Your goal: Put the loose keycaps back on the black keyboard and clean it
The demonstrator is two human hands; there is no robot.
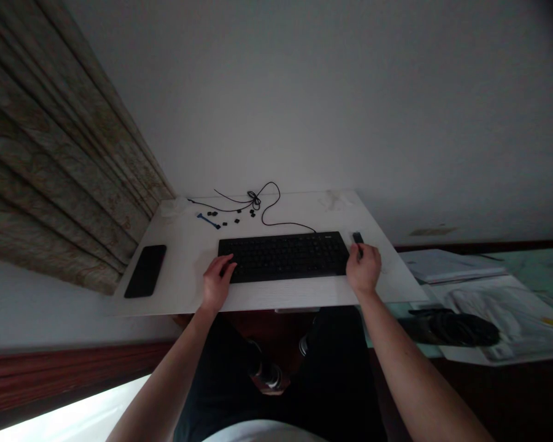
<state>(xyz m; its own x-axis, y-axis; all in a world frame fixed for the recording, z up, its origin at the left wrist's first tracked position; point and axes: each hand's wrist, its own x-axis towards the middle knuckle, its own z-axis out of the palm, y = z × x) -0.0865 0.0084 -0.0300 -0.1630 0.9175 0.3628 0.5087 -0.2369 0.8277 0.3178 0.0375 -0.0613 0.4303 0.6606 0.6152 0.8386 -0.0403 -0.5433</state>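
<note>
A black keyboard [281, 256] lies lengthwise near the front of a white table [276, 294]. My left hand [217, 279] is curled at its left end, fingers and thumb gripping the edge there. Beside the keyboard's right end, my right hand [365, 267] is closed around a small dark stick-like object [357, 237]. Its upper end pokes out past the fingers; the rest is hidden, so I cannot tell its kind. Behind the keyboard are several loose black keycaps [236, 221] and a slim blue tool [208, 221] with dark ends.
The keyboard's cable [276, 202] is bundled toward the wall. A black phone [145, 271] rests at the table's left. Patterned curtains [64, 141] hang at the left. On the right, a lower surface holds papers [451, 267], plastic bags [498, 313] and a folded black item [456, 327].
</note>
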